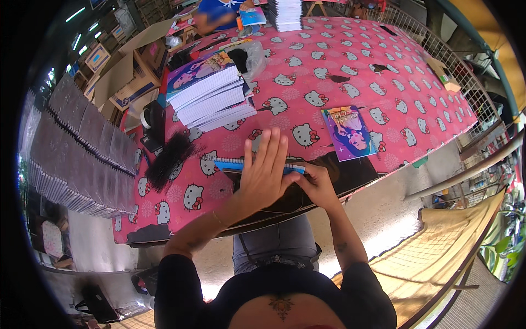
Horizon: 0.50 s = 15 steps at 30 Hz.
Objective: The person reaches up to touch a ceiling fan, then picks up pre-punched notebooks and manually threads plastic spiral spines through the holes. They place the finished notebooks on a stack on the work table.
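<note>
A spiral notebook (229,164) with a blue edge is tilted up on its side at the table's near edge, its coil along the top. My left hand (266,172) lies across it with the fingers stretched out straight, covering its middle. At its right end my right hand (319,185) grips the corner between thumb and fingers. Beneath both hands is a dark board (350,174). To the right lies a notebook (349,133) with a colourful illustrated cover. A bundle of black binding coils (170,160) rests left of my hands.
Beyond my left hand stands a fanned stack of notebooks (211,104). A black tape dispenser (155,123) sits beside it. Tall stacks of coil-bound books (82,148) and cardboard boxes (139,71) fill the left. Across the pink patterned tablecloth (301,98), another person (219,13) is at the far side.
</note>
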Tool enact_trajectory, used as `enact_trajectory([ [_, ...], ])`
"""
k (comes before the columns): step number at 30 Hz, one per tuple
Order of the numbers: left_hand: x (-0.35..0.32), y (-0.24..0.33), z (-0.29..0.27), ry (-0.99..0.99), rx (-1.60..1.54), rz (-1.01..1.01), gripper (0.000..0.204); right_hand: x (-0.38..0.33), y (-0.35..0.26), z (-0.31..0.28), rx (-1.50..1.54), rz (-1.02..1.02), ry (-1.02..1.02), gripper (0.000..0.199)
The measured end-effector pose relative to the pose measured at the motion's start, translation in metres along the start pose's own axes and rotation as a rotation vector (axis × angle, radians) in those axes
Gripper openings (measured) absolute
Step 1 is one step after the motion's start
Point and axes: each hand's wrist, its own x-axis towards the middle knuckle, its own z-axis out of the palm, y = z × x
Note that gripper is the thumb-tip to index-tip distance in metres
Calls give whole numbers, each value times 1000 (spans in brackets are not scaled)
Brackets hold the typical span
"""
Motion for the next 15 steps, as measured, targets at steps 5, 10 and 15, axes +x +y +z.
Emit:
enact_trajectory([
  [5, 14, -8, -1, -32, -4, 56, 83, 1, -2, -2, -54, 5, 12, 27],
  [10, 11, 4, -15, 85, -27, 151, 82, 0, -14, -3, -93, 31, -14, 30],
  [15, 24, -11, -19, 122, -251, -106, 42, 1, -31, -12, -124, -21, -3, 31],
])
